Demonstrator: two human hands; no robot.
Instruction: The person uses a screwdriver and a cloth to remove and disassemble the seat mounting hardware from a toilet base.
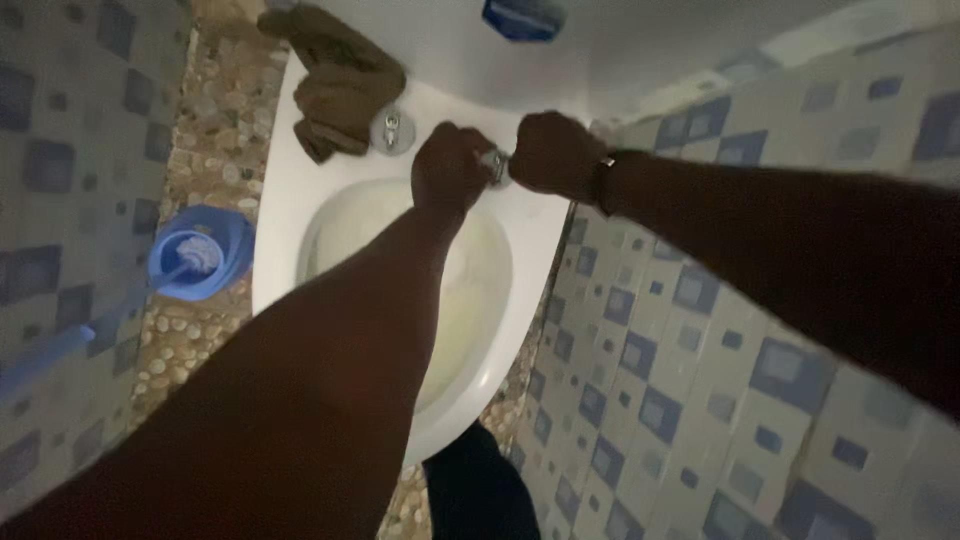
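A white toilet bowl (300,190) without a seat stands below me between tiled walls. Both my hands reach to its back rim on the right. My left hand (450,170) and my right hand (553,152) are closed around a small metal fitting (495,165) at the right hinge spot. A matching round metal fitting (391,130) sits bare on the left of the rim. A band is on my right wrist.
A brown cloth (338,80) lies on the rim's back left. A blue holder with a toilet brush (198,252) stands on the pebble floor at left. A blue object (523,17) sits on the white cistern. Tiled walls close in on both sides.
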